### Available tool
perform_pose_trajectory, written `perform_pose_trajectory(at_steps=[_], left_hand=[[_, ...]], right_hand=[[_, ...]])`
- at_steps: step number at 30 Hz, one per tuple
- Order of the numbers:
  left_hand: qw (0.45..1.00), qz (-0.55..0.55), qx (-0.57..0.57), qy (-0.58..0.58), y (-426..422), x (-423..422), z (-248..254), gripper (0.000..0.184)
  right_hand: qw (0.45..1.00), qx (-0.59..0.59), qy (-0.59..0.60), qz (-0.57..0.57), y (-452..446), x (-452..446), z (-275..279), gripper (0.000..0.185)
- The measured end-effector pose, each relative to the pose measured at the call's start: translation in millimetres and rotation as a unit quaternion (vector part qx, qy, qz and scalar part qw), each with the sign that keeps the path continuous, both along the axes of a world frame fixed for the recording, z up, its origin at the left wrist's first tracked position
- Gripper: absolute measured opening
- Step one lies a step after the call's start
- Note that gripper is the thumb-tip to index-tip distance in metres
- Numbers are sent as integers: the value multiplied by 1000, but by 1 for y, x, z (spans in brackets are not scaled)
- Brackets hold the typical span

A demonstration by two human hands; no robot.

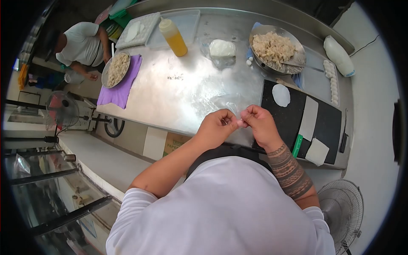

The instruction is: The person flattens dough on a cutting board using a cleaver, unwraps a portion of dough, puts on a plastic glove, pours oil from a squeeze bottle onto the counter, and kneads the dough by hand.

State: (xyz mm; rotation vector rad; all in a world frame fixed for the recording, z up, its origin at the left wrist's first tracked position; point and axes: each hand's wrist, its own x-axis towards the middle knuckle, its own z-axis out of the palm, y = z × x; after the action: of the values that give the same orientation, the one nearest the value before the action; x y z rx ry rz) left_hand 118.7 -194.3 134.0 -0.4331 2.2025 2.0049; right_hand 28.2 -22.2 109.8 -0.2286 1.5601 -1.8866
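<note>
My left hand (pixel 217 128) and my right hand (pixel 260 124) meet over the front edge of the steel table (pixel 170 89). Fingertips of both are pinched together around something too small to make out. Clear plastic film (pixel 227 103) lies on the metal just beyond them. To the right, a black board (pixel 272 104) carries a round white dough wrapper (pixel 281 95), a pale strip (pixel 308 117) and a green-handled scraper (pixel 297 145). Behind it stands a metal bowl (pixel 301 63) of pale filling (pixel 273 46), with a utensil resting in it.
A yellow squeeze bottle (pixel 175 40), wrapped dough (pixel 222 48) and a plastic tray (pixel 193 25) stand at the back. A filled bowl (pixel 116 70) sits on purple cloth (pixel 132 80) at left. Another person (pixel 83 44) is beyond the left end. A fan (pixel 342 204) is at lower right.
</note>
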Motion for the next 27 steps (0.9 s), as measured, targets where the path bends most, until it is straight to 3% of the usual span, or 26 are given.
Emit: perform_pose_trajectory(at_steps=[3,6,10,13,17,21,23,26,27], left_hand=[[993,54,100,-40,-19,-9,-1,21],[996,75,35,41,-48,-19,-12,19],[991,44,-42,118,-42,-30,1,20],[997,-36,66,16,-49,-40,-5,19],[986,7,168,13,-71,-50,-7,17],[991,-23,134,20,-96,-54,-7,21],[990,-51,128,16,-104,-56,-7,23],[976,-41,214,-16,-103,-58,-9,29],[987,-36,157,-15,-106,-58,-8,31]], right_hand=[[993,78,89,-16,-11,-7,3,18],[985,122,121,-27,-14,-22,5,19],[996,47,62,-31,-33,-22,11,19],[999,8,20,-28,-46,-23,5,18],[998,21,23,-52,-49,-29,0,17],[996,46,71,-41,-63,-26,11,15],[995,52,83,23,-76,-18,23,13],[987,95,126,44,-83,-17,12,13],[982,115,144,39,-84,-18,5,14]])
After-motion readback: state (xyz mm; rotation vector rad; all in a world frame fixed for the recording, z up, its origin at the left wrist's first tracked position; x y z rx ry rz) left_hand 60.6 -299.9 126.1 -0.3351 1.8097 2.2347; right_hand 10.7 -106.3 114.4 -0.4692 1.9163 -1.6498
